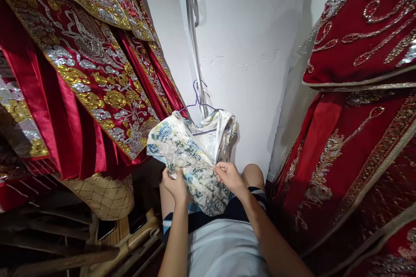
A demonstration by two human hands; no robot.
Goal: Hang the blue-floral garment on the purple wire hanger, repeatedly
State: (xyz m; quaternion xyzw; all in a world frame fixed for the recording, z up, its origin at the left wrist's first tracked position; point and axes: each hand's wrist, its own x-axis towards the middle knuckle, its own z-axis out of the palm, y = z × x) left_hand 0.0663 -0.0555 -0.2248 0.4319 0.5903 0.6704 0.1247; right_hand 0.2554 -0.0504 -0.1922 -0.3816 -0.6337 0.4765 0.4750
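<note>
A cream garment with blue, green and yellow flowers, a floral top [195, 156], hangs over my lap on a purple wire hanger [196, 103]. Its neckline gapes, showing the pale inside and the hanger's lower bar. My left hand [177, 186] pinches the cloth at the left side, below the sleeve. Near the bottom of the neck opening, my right hand [228, 176] grips the front edge between thumb and curled fingers. The cloth below is gathered and bunched above my thighs.
Red embroidered costumes with gold and silver sequins [97, 65] hang at the left; beaded red garments [367, 43] hang at the right. A white wall [243, 34] with a strip of cable stands ahead. Bamboo furniture [130, 242] and a phone-like dark object [106, 228] lie low at left.
</note>
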